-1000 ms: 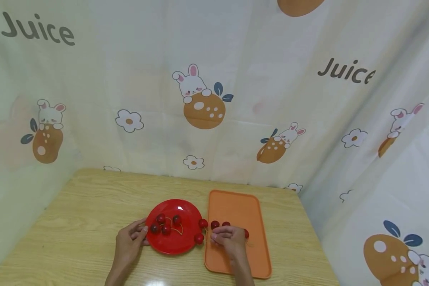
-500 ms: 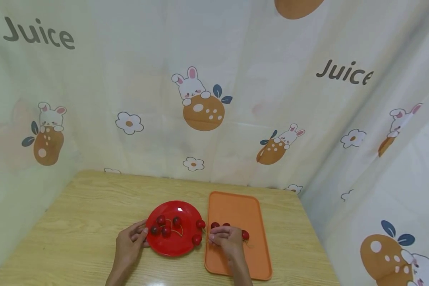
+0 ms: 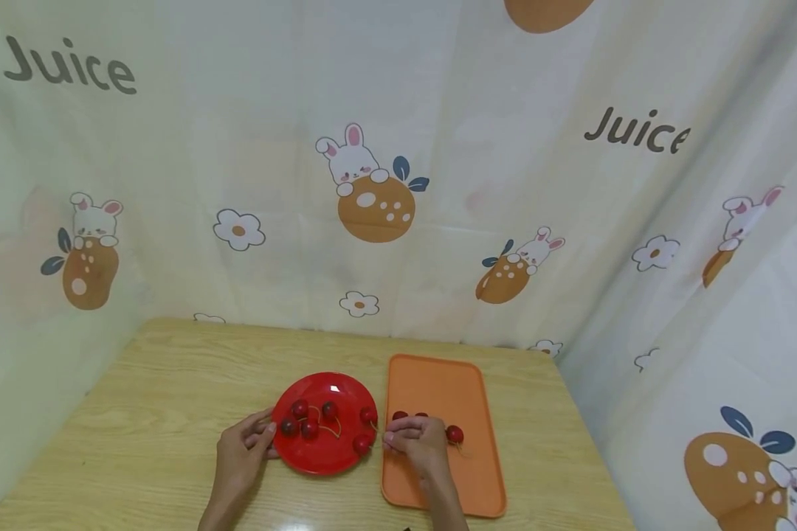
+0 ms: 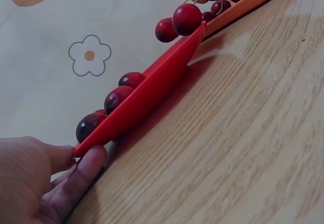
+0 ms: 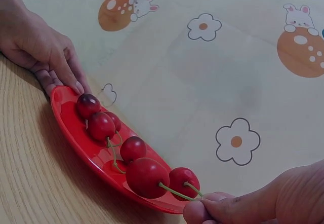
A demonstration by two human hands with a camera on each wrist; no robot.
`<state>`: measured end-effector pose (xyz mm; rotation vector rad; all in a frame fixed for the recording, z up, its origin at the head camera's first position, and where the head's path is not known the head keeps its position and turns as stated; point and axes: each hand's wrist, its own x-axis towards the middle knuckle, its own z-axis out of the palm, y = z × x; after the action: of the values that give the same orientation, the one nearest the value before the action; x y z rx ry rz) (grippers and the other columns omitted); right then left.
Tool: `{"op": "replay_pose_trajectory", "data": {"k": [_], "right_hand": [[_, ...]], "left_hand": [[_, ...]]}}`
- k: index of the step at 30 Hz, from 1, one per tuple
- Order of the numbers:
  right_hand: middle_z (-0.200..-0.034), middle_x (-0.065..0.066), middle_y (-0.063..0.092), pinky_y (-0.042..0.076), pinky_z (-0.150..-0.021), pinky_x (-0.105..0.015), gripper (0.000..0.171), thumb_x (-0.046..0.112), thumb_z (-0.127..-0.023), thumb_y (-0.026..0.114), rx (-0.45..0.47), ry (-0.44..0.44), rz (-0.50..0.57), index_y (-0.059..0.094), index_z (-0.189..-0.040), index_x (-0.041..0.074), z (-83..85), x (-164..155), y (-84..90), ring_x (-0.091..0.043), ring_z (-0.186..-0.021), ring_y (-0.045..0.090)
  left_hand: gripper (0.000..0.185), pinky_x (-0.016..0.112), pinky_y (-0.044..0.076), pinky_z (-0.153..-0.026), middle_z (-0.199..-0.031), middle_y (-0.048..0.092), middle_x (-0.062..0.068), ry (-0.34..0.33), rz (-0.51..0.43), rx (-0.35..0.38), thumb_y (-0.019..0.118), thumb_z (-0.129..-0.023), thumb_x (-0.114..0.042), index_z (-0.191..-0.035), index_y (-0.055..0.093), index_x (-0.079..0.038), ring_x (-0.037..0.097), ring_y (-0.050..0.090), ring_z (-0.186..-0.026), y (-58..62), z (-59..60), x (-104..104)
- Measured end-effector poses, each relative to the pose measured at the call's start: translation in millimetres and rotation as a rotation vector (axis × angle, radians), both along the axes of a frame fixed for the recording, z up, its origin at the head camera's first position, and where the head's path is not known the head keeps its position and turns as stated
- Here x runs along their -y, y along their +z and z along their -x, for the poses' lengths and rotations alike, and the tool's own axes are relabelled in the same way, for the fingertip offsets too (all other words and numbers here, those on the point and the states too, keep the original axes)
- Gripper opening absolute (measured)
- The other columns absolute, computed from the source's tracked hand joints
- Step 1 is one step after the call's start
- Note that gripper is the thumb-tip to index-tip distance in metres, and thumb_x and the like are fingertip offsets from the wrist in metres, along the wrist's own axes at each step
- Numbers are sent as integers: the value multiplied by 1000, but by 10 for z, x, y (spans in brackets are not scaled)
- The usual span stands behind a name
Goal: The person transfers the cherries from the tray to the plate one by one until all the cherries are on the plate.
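Note:
My left hand pinches the left rim of a red plate, thumb on top and fingers beneath. On the plate lie several dark red cherries with green stems. Between thumb and fingertips, my right hand pinches the stems of a pair of cherries. That pair hangs at the plate's right side, above the rim in the left wrist view; whether it touches the plate I cannot tell. Under my right hand is an orange tray with more cherries, some partly hidden by the hand.
The plate and tray stand side by side on a light wooden table. Behind and beside it hangs a pale curtain printed with rabbits, fruit, flowers and lettering.
My right hand has shifted slightly left, carrying the pair of cherries from the gap beside the tray to over the plate's right side. My left hand still holds the plate's rim.

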<state>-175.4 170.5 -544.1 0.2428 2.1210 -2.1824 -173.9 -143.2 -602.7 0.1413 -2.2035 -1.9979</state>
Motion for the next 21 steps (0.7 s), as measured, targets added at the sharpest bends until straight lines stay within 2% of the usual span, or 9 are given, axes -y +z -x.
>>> {"op": "replay_pose_trajectory", "data": {"k": [7,13,21], "right_hand": [[-84,-21,81,71,-66,-26,12,-18,-89,78,-3,9,-28,74,-100,-20,-8,57,3,-17,-69,79],[-91,-30,80,72,-67,-26,20,-17,-89,79,-1,33,-20,72,-107,-24,28,103,-37,-18,-71,80],[-86,-23,81,69,-62,-21,15,-13,-90,80,21,34,-46,76,-103,-18,58,139,-45,-19,-70,80]], "left_hand": [[36,30,72,-63,-108,76,30,-6,7,-11,66,-105,6,-141,66,10,11,75,-65,-27,7,9],[36,29,72,-62,-108,76,29,-2,16,-14,66,-105,5,-140,67,10,10,75,-65,-28,17,12],[36,29,72,-64,-110,76,29,-2,23,4,66,-105,6,-141,67,9,11,76,-66,-16,16,5]]}}
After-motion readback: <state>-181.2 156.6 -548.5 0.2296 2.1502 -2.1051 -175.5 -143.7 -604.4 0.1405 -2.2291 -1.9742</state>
